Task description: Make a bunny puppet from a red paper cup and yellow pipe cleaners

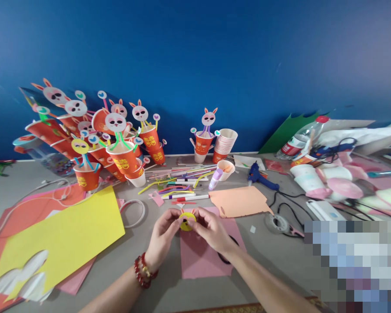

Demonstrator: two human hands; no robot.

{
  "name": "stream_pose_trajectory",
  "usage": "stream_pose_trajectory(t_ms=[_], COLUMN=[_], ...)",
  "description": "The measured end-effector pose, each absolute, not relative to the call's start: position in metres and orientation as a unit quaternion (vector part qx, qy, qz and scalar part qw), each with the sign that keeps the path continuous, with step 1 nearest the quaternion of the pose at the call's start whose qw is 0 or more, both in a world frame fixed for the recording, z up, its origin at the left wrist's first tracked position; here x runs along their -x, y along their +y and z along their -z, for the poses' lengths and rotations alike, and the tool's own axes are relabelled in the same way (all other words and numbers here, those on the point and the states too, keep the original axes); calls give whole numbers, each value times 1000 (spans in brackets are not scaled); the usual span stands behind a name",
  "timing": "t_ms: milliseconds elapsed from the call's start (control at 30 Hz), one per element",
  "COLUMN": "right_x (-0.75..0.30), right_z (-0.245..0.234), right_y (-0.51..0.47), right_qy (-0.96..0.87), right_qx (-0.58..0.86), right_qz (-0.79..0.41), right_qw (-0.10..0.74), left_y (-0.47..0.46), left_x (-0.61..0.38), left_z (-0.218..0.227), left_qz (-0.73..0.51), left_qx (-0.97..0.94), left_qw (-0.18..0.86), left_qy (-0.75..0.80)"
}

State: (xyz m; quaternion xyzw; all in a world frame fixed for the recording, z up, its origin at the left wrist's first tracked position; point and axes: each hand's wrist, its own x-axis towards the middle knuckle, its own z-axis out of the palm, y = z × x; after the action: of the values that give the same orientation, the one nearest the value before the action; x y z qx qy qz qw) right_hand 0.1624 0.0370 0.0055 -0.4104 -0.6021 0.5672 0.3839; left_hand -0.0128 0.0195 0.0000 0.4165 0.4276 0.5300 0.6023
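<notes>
A small yellow paper rabbit face (pixel 187 222) with light orange ears is pinched between both my hands, above a pink paper sheet (pixel 207 265). On its left edge are the fingers and thumb of my left hand (pixel 163 232), whose wrist wears red beads. My right hand (pixel 212 230) grips the right edge, thumb across the front. Part of the face is covered by my thumbs. A black loop (pixel 226 260) shows around or beneath my right wrist; I cannot tell which.
Red paper cups with rabbit faces (pixel 120 161) crowd the back left. Markers (pixel 192 198) and pipe cleaners (pixel 169 184) lie ahead. Yellow paper (pixel 84 230) is at left; peach paper (pixel 241 201), a blue glue gun (pixel 260 177) and a tape roll (pixel 278 222) are at right.
</notes>
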Motion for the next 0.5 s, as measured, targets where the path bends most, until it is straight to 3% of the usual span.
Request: stream_pose_trajectory(t_ms=[500], right_x=[-163], right_z=[-6], right_y=[37], right_qy=[-632], right_qx=[412], right_qz=[-530], right_qw=[386], left_y=[23], left_x=[12], left_z=[7], left_qz=[-520], left_qx=[-332], left_qw=[682], left_qy=[392])
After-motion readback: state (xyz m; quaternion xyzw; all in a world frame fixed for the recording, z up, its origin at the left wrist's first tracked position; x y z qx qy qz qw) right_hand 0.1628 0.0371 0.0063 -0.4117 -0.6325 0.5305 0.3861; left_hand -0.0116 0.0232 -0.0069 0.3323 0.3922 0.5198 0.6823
